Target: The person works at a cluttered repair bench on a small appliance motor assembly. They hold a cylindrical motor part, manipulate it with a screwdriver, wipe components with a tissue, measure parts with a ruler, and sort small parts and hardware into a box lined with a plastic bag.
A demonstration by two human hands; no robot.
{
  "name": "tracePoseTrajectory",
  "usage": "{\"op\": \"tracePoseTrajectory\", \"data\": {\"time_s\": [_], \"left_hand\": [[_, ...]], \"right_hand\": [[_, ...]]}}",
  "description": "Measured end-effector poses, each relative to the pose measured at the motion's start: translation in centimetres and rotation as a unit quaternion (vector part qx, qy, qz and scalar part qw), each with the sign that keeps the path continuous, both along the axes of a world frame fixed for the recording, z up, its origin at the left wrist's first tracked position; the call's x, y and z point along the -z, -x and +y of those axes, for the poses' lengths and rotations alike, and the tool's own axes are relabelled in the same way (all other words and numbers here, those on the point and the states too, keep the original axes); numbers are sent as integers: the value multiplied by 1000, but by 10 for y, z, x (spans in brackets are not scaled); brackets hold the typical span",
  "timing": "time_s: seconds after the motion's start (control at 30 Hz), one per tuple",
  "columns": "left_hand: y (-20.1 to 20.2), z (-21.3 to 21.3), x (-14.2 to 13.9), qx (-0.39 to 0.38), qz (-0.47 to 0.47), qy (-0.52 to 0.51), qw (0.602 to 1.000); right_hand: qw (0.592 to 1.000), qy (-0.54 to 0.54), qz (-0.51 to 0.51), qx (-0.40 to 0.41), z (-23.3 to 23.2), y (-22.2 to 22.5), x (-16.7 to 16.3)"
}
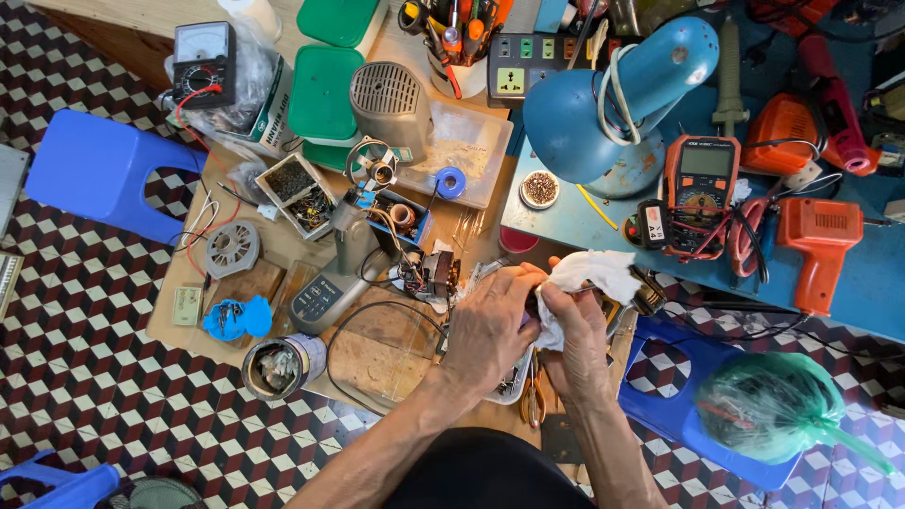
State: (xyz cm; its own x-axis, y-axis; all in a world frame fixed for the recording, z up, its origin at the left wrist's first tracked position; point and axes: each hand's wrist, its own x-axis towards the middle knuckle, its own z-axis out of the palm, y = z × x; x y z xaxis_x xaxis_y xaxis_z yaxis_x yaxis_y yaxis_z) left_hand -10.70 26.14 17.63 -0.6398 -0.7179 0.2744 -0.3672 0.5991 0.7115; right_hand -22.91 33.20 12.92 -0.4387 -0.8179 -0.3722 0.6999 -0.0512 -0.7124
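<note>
My left hand (pixel 490 325) is closed around a small part that it mostly hides, low in the middle of the workbench. My right hand (pixel 577 339) grips a crumpled white cloth (pixel 589 275) and presses it against that part. The two hands touch each other. Just left of them lies a small transformer with loose wires (pixel 429 275). A pair of pliers with orange handles (pixel 534 401) lies under my wrists.
A grey appliance base (pixel 330 287), a fan rotor (pixel 232 247), a tin of scraps (pixel 278 366) and a parts box (pixel 297 193) crowd the wooden bench. A blue desk lamp (pixel 613 99), an orange multimeter (pixel 699 184) and an orange heat gun (pixel 818 250) sit right. Blue stools (pixel 94 170) stand around.
</note>
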Motion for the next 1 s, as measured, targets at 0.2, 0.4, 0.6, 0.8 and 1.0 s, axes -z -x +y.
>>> {"op": "tracePoseTrajectory", "data": {"time_s": [0.2,0.4,0.6,0.8,1.0], "left_hand": [[-9,19,5,-73,-15,-127,989],[-48,29,52,-192,124,-388,893],[-114,22,81,-205,340,-554,732],[-145,20,58,-98,427,-690,576],[-132,9,65,-61,403,-743,530]], "right_hand": [[993,-27,75,-86,22,2,6],[956,-44,208,-203,41,5,38],[868,-106,372,-310,41,-33,98],[643,-50,694,-321,55,-71,86],[901,-101,402,-130,71,-66,34]]}}
